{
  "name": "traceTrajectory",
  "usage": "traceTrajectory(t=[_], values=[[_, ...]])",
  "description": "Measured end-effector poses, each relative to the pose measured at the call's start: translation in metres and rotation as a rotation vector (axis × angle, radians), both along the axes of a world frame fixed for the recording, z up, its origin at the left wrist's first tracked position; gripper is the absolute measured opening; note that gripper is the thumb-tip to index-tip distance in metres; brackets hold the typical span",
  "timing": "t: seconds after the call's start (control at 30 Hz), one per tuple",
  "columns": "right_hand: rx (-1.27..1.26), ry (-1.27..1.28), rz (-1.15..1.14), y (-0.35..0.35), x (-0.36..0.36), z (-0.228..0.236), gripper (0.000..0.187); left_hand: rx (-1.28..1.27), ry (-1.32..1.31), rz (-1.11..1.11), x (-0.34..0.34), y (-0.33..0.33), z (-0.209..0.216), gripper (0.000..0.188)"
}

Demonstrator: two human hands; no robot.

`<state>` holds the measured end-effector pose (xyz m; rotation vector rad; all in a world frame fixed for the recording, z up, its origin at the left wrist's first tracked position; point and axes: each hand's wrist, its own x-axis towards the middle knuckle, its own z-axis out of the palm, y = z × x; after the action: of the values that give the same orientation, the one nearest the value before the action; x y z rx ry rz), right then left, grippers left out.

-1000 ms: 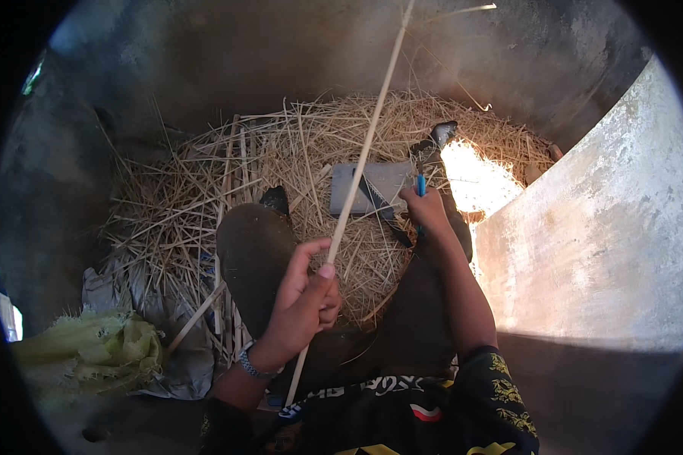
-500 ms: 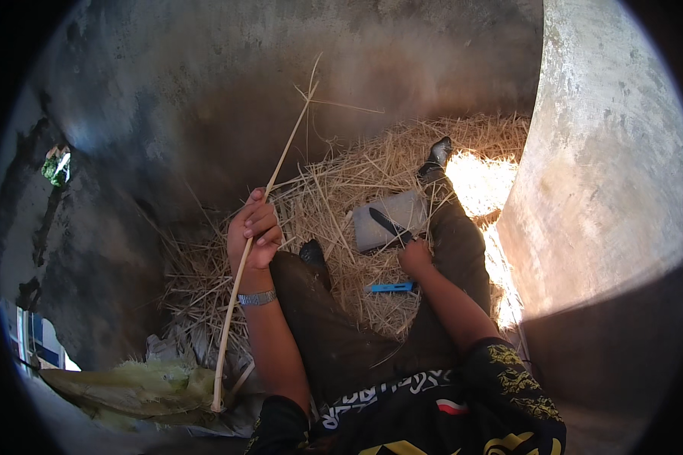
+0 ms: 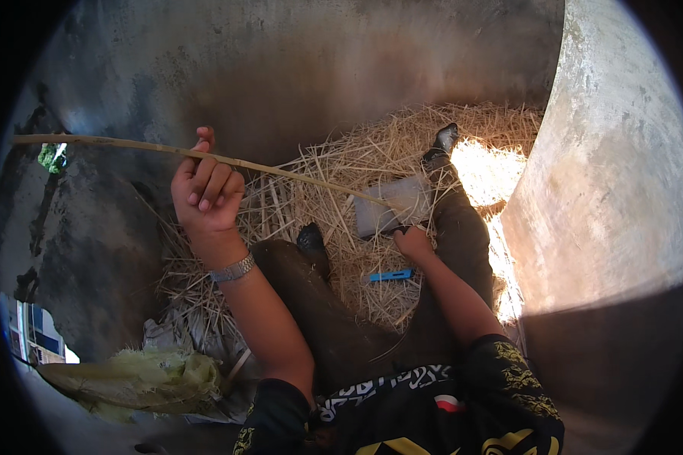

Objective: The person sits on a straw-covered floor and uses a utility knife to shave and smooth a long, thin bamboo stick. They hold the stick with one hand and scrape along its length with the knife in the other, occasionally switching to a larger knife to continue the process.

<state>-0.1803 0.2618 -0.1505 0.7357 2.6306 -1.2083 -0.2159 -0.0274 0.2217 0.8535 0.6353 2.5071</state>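
My left hand (image 3: pixel 205 193), with a metal watch on the wrist, is raised with its fingers closed on a long thin pale stick (image 3: pixel 300 176). The stick slants from the far left down to the right, and its right end reaches over a grey block (image 3: pixel 376 214) in the straw. My right hand (image 3: pixel 413 243), by the block's near edge, grips a black knife (image 3: pixel 399 228). Its blade is mostly hidden at the stick's end; I cannot tell whether they touch. A small flat blue tool (image 3: pixel 391 275) lies on the straw just below my right hand.
Loose straw and cut strips (image 3: pixel 341 163) cover the floor around my legs. A grey wall (image 3: pixel 319 68) curves across the far side, and a pale, sunlit wall (image 3: pixel 607 174) rises at right. At lower left lies a crumpled yellow-green sack (image 3: pixel 144 379).
The stick has swung from nearly upright to slanting across the view, its right end now over the block. My left hand has moved left and up. The knife blade has become mostly hidden.
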Motion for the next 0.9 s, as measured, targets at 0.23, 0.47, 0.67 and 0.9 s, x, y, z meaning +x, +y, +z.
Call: traceTrajectory(t=[0.23,0.47,0.67,0.9], values=[[0.174,-0.161,0.271,0.033,0.03,0.055,0.044,-0.294,-0.022,0.344,-0.015,0.055,0.007,0.046],[0.351,-0.129,0.262,0.036,0.067,0.129,0.035,-0.128,0.261,0.304,-0.034,0.043,-0.026,0.06],[0.409,0.061,0.148,0.042,0.093,0.169,0.034,0.172,0.371,0.171,-0.005,0.014,-0.013,0.033],[0.258,0.37,-0.024,0.044,0.111,0.197,0.036,0.4,0.387,0.221,0.038,0.007,-0.001,0.025]])
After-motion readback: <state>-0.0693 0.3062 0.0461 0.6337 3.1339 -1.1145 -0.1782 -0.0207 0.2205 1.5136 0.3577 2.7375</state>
